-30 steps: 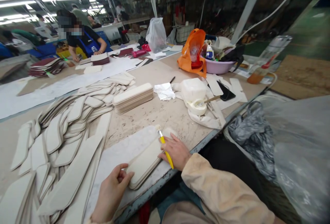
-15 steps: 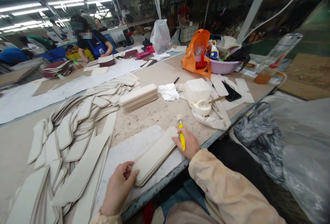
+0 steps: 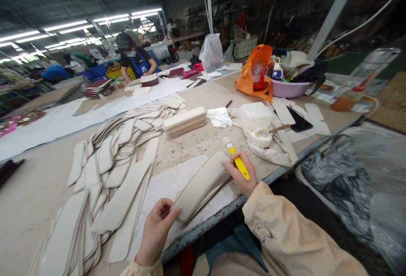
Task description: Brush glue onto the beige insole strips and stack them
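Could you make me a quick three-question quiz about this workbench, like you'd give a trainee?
1. True or false: the right hand holds a yellow brush.
2. What colour is the bag beside the purple basin? A) green B) orange C) black
3. Fill in: the left hand pinches one ____ of a pale strip.

Key: 1 true; 2 B; 3 end

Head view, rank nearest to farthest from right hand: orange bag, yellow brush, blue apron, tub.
From the right hand:
1. Yellow brush, in its grip
2. Tub, just beyond
3. Orange bag, farther back
4. Blue apron, far left, on a co-worker
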`<state>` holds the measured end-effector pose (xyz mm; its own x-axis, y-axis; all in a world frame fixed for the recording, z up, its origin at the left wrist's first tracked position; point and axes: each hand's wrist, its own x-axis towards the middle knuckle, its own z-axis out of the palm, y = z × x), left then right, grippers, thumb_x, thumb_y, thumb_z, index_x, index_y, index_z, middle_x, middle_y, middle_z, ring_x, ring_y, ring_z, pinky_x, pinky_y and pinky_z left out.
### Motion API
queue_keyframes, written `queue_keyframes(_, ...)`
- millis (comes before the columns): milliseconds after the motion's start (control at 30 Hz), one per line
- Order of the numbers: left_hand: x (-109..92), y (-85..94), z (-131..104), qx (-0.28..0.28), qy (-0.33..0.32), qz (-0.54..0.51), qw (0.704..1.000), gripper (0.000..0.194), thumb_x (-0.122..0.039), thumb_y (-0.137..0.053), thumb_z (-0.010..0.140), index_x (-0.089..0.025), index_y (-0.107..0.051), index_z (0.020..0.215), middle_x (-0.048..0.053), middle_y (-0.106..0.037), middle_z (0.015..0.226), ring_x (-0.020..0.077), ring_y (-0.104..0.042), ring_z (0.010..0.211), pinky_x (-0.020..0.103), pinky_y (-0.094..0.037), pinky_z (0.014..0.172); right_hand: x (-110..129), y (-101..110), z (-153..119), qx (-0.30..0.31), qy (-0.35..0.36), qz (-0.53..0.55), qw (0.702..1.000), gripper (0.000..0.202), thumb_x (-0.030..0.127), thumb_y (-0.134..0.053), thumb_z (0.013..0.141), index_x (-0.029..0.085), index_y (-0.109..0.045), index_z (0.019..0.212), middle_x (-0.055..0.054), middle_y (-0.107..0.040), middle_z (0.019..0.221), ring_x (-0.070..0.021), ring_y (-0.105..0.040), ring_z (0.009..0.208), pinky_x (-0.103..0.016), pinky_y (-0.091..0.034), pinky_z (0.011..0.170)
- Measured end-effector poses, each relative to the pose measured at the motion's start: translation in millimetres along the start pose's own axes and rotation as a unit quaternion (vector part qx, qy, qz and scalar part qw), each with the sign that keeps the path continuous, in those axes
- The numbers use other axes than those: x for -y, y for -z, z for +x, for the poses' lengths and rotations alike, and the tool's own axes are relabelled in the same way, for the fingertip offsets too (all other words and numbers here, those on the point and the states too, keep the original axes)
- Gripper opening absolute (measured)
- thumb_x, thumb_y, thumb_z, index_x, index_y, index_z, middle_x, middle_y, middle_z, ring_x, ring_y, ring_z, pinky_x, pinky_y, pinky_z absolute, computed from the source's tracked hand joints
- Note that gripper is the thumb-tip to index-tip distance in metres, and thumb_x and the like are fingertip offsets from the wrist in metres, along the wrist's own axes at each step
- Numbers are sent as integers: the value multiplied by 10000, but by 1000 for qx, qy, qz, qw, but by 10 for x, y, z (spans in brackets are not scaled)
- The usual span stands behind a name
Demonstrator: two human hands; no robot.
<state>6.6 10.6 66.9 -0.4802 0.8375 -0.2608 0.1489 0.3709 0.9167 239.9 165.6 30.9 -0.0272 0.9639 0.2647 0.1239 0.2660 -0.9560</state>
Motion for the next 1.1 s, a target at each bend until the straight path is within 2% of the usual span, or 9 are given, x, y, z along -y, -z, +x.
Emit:
queue_keyframes(133,-88,-44,-174,33,61,-173,983,353,-361,-806,602,-157,-628,829,12,-629,752,129,-549,664,237,-445,609,130,-50,243,25,-7,95,995,330,387,-689,757,251,-422,896,80,-436,641,-119,-450,537,-255,-393,523)
queue_keyframes(267,-171,-137,-267,51,90,-256,961,339,-369,-784,645,-151,-673,880,50,-660,832,141,-573,700,245,-468,612,235,-102,496,72,6,119,990,320,363,-693,750,253,-419,876,84,-404,622,-117,-422,527,-247,-363,496)
queue_keyframes(433,-247,-246,-243,11,73,-260,963,320,-389,-794,627,-161,-669,813,20,-642,769,117,-544,651,211,-445,567,274,-154,708,96,1,156,983,326,356,-701,728,256,-426,871,80,-411,631,-118,-408,532,-247,-357,490)
queue_keyframes(700,-281,-431,-76,-41,82,-260,961,358,-455,-791,598,-195,-572,711,-25,-583,634,123,-547,585,216,-433,527,222,-185,930,91,2,167,982,352,413,-700,715,260,-426,873,81,-419,619,-119,-401,516,-251,-348,487)
queue_keyframes(967,-255,-498,99,-37,71,-237,968,352,-468,-778,615,-204,-568,717,-12,-595,674,140,-564,621,218,-423,510,147,-221,1112,87,10,174,981,335,395,-689,728,260,-428,889,84,-408,621,-118,-383,531,-240,-320,502)
queue_keyframes(1100,-233,-524,142,-39,74,-243,966,337,-452,-782,628,-203,-572,713,-24,-593,673,118,-539,615,206,-425,532,151,-221,1145,84,8,170,982,337,383,-694,729,257,-426,890,83,-396,619,-117,-370,540,-241,-313,511)
